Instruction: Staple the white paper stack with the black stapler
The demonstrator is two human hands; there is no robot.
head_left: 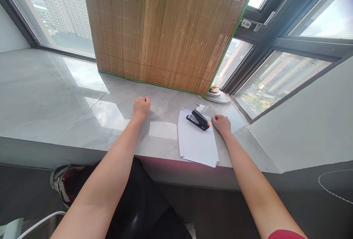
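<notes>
My left hand point(142, 107) is closed in a fist at the marble sill point(124, 143), with nothing visible in it. Closed too, my right hand point(222, 124) lies at the right edge of a small stack of white paper point(197, 145); nothing shows in its fingers. On the paper's upper part lies a black stapler point(198, 120) with an orange tip, just left of my right hand. A small clear or whitish piece point(202, 108) sits behind the stapler, partly covered by it.
A bamboo blind point(165, 29) with green edging hangs at the sill's back. Stacked round discs or plates point(216, 93) stand by its lower right corner. Windows point(284, 81) flank it. My knee and a shoe point(60, 184) are below the sill, near a white cable point(41, 222).
</notes>
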